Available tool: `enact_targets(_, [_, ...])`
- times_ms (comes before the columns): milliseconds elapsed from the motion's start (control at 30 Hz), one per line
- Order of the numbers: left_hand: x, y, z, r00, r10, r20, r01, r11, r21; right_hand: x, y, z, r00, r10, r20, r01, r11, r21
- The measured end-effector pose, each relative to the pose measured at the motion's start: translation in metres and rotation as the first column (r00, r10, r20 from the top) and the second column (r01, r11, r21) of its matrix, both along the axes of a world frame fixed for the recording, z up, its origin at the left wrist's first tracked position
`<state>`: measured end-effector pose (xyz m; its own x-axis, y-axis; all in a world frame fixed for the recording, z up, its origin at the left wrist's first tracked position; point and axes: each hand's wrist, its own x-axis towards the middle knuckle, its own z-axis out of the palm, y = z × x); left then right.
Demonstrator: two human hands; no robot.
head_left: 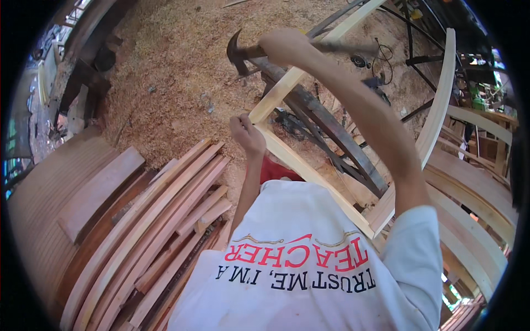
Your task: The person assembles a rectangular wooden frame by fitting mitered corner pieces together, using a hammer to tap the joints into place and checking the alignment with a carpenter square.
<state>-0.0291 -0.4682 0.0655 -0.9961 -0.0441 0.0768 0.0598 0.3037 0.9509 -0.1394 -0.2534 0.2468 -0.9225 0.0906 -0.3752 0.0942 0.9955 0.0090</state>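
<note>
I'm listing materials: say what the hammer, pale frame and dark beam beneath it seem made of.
Hammer: head probably dark steel, from its thin curved claw; blurred brown handle, perhaps wood.
Pale frame: bare wood, its yellowish faces seemingly unpainted.
Dark beam: scuffed brown-grey, rusty metal or weathered wood; I cannot tell.

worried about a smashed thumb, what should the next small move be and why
Probably ease the left grip slightly away from the corner before any swing: it sits right where the upper strip meets the lower strip, while the right grip holds the hammer. Whether a nail is there cannot be told.
</note>
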Motion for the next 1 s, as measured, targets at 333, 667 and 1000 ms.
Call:
enact_targets(333, [-0.138, 0.012, 0.077, 0.69, -0.698, 0.19, 0.724, 0.673, -0.152, 0.283, -0.126, 0.002, 0.671, -0.733, -0.112, 0.352, 0.448, -0.822])
enact_targets(667, [-0.091, 0.104, 0.05, 0.4, -0.809, 0.431, 0.822, 0.11, -0.558, 0.339, -0.288, -0.123, 0.777, -0.368, 0.51, 0.621, 0.323, -0.714])
enact_targets(1000, [-0.099, 0.1, 0.018, 0.402, -0.889, 0.219, 0.788, 0.215, -0.577, 0.32, -0.27, -0.18, 0.856, -0.263, 0.445, 0.515, 0.364, -0.776])
